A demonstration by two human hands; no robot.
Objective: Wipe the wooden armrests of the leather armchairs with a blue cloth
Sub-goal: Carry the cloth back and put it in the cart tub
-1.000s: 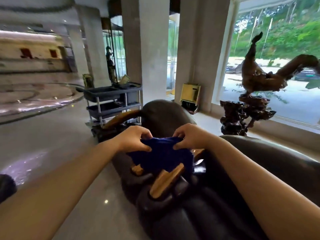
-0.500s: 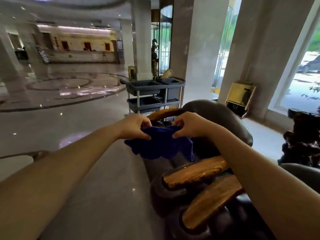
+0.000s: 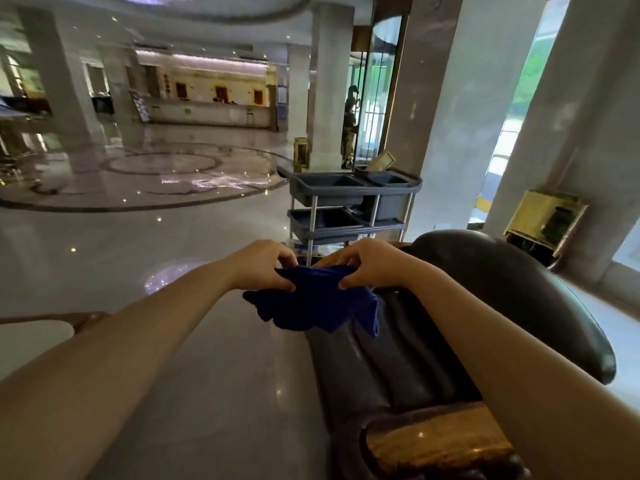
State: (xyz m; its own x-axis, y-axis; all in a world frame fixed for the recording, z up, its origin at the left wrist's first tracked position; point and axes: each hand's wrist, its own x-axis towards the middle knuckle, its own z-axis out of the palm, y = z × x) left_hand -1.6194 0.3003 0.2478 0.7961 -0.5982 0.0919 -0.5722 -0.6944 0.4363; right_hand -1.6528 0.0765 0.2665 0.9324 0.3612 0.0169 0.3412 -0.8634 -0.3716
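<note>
While both arms reach forward, the left hand (image 3: 264,263) and right hand (image 3: 367,265) each pinch the top edge of the blue cloth (image 3: 313,299), their grip curled tight round the fabric, which hangs bunched between them in the air. The cloth hangs just above the dark leather armchair (image 3: 502,292), touching no wood. A wooden armrest (image 3: 440,441) lies near the lower edge, under the right forearm. Beyond the hands stands a grey service cart (image 3: 349,206) on the polished lobby floor (image 3: 138,237).
</note>
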